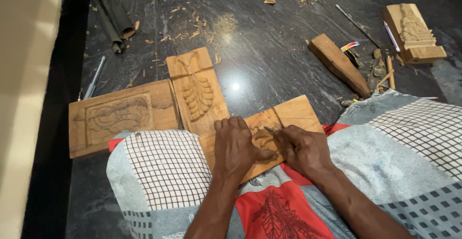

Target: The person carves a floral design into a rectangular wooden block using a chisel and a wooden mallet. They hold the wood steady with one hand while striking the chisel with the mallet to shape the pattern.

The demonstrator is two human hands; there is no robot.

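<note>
A wooden plank lies across my lap on a patterned cloth. My left hand presses flat on the plank's middle, the thumb beside a carved patch. My right hand grips a thin metal carving tool whose tip touches the carved area between both hands. Most of the carving is hidden under my hands.
Two carved panels, a leaf one and a wider one, lie on the dark floor ahead. A wooden mallet block, a carved block, loose tools, rolled paper and wood chips are scattered farther off.
</note>
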